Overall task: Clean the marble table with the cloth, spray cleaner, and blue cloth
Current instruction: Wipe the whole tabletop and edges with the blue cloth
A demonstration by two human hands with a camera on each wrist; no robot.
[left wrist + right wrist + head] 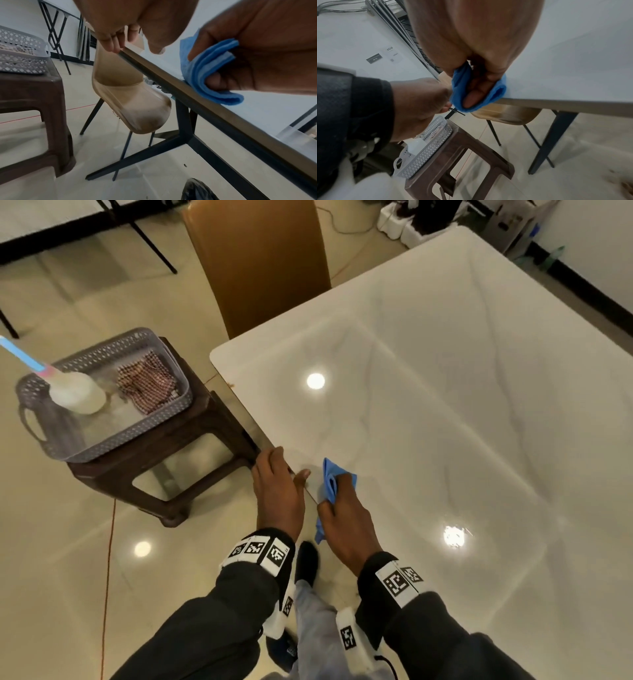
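The right hand grips a bunched blue cloth, fingers curled around its folds, and holds it against the near left edge of the marble desk. In the right wrist view the cloth wraps over the desk edge, with a fingertip showing inside the fold. Just beside it, at about nine o'clock, the left hand rests on the same edge; its fingers curl over the rim and its thumb lies on the top. It holds nothing else.

At about ten o'clock from the hands, a dark brown plastic stool stands on the tiled floor, close to the desk. On it sits a grey perforated basket. Inside the basket are a white spray cleaner bottle with a pink and blue top, and a checked red and white cloth lying just beside it.

At twelve o'clock, a tan chair is pushed up against the far left side of the desk. The glossy desk top reflects two ceiling lights.
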